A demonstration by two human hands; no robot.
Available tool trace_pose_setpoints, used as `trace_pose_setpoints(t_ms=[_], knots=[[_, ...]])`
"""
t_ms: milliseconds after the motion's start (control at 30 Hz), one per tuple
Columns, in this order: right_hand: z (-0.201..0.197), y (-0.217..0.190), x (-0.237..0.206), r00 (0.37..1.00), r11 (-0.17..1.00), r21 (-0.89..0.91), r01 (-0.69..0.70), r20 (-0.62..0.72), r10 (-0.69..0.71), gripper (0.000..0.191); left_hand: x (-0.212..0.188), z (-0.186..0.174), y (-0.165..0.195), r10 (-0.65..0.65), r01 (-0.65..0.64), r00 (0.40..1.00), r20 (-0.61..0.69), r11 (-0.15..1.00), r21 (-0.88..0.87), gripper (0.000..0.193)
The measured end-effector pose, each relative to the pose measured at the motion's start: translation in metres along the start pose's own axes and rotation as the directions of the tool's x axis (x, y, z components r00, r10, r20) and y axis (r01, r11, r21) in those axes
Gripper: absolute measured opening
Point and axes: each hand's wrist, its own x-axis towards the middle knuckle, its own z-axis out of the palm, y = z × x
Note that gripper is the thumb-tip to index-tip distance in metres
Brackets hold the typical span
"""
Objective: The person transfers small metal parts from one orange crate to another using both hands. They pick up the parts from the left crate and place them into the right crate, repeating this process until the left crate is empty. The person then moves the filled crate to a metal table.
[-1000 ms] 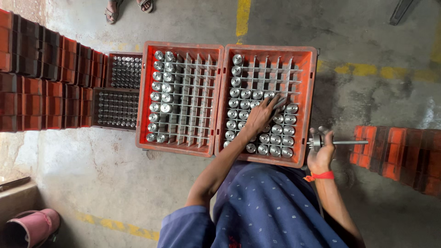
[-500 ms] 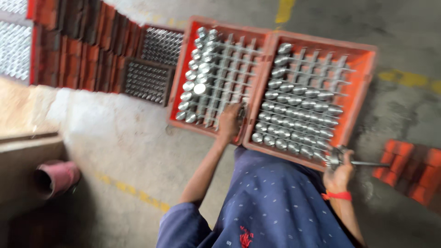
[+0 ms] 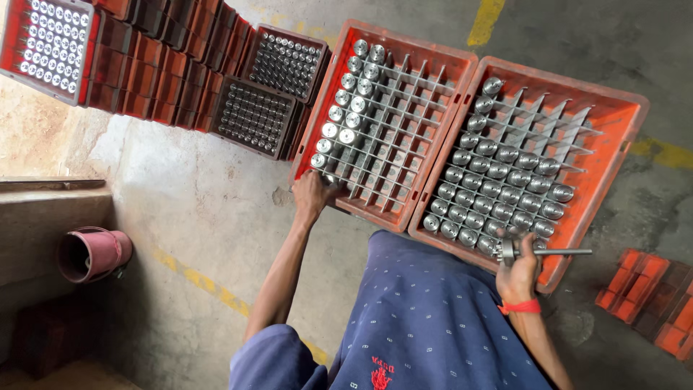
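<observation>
Reaching out at full stretch, my left hand [image 3: 310, 196] rests at the near left corner of the left orange crate [image 3: 440, 58], fingers [image 3: 326, 189] curled over its rim beside the first silver cylinders [image 3: 339, 123] standing in the divider grid; whether they pinch anything I cannot tell. That crate has cylinders only along its left columns. Just beside it, touching, sits the right orange crate [image 3: 619, 148], its near rows packed with the same cylinders. At its near edge my right hand [image 3: 517, 274], a red band at the wrist, is closed around a shafted metal part [image 3: 538, 252], the thin shaft sticking out rightward past my fingers over the rim.
</observation>
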Motion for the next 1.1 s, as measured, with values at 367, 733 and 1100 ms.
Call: trace_pose_setpoints(t_ms=[367, 733, 1100], knots=[[0.028, -0.002, -0.014, 0.997, 0.992, -0.114, -0.060, 0.039, 0.065, 0.032, -0.021, 0.020, 0.103, 0.002, 0.088, 0.996, 0.088, -0.081, -0.993, 0.039], [0.065, -0.052, -0.014, 0.991, 0.994, -0.050, 0.101, 0.097, -0.096, 0.030, -0.149, 0.087, 0.264, 0.525, -0.201, 0.772, 0.357, 0.735, -0.647, 0.044], [0.016, -0.062, -0.007, 0.993, 0.992, -0.129, -0.014, 0.113, 0.029, 0.036, -0.146, 0.116, 0.296, 0.710, -0.310, 0.542, 0.449, 0.666, -0.679, 0.057]])
